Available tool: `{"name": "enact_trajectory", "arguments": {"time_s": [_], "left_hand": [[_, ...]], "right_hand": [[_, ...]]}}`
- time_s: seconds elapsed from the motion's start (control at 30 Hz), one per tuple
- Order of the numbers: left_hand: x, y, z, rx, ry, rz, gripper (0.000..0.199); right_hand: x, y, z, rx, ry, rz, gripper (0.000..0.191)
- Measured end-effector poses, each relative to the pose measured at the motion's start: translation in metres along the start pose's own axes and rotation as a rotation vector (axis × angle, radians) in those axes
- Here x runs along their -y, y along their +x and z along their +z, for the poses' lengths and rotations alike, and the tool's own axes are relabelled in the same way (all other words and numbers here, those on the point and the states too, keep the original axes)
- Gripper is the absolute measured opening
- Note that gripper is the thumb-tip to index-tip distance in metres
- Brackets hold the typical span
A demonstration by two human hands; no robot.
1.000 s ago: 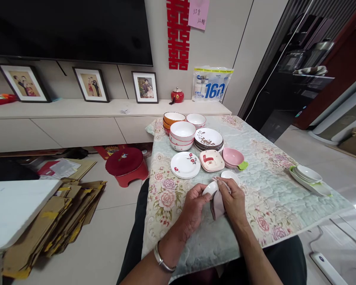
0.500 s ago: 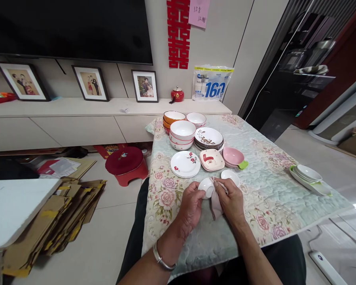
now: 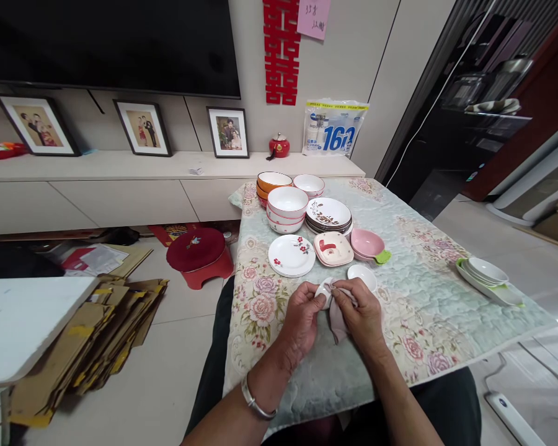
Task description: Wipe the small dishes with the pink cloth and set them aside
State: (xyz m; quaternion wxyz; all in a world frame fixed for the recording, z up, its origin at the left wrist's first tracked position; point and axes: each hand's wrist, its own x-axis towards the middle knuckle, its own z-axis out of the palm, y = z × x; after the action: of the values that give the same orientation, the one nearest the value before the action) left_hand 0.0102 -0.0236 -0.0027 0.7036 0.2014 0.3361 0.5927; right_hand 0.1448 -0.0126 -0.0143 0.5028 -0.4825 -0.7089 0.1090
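Between my hands is a small white dish, tilted and partly covered by fingers. My left hand is closed on its left edge, thumb over the front. My right hand pinches a pinkish-grey cloth against the dish's right side; the cloth's loose end hangs below. Just beyond my right hand, another small white dish lies on the floral table cover. Farther back are flowered white plates, a squarish patterned dish and pink bowls with a green handle.
Stacked white bowls, orange bowls and brown-flowered plates stand toward the back of the table. White dishes sit at the right edge. Left of the table are a red stool and flattened cardboard.
The small dish has turned in my hands, so less of its face shows. My right hand has brought the cloth farther over it.
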Motion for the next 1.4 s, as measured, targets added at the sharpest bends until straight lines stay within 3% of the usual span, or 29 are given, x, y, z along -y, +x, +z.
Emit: {"name": "enact_trajectory", "arguments": {"time_s": [0.1,0.23,0.53,0.8,1.07,1.4], "left_hand": [[0.0,0.002,-0.002,-0.021,-0.011,-0.013,0.025],[0.0,0.002,-0.004,-0.029,0.001,-0.021,0.025],[-0.002,-0.004,0.006,-0.001,0.082,0.025,0.017],[-0.002,0.0,0.001,-0.054,0.052,0.02,0.017],[0.0,-0.002,0.003,-0.04,0.136,0.081,0.014],[0.004,0.001,-0.007,-0.041,0.358,0.199,0.005]], "right_hand": [[-0.005,0.0,0.001,-0.017,-0.07,0.1,0.011],[-0.007,-0.001,0.002,-0.02,-0.096,0.126,0.014],[0.005,-0.001,-0.002,0.015,-0.007,-0.076,0.006],[-0.002,0.001,0.0,-0.043,-0.081,0.074,0.01],[0.007,0.0,-0.002,0.016,-0.016,-0.095,0.009],[-0.003,-0.004,-0.004,-0.013,-0.124,-0.084,0.01]]}}
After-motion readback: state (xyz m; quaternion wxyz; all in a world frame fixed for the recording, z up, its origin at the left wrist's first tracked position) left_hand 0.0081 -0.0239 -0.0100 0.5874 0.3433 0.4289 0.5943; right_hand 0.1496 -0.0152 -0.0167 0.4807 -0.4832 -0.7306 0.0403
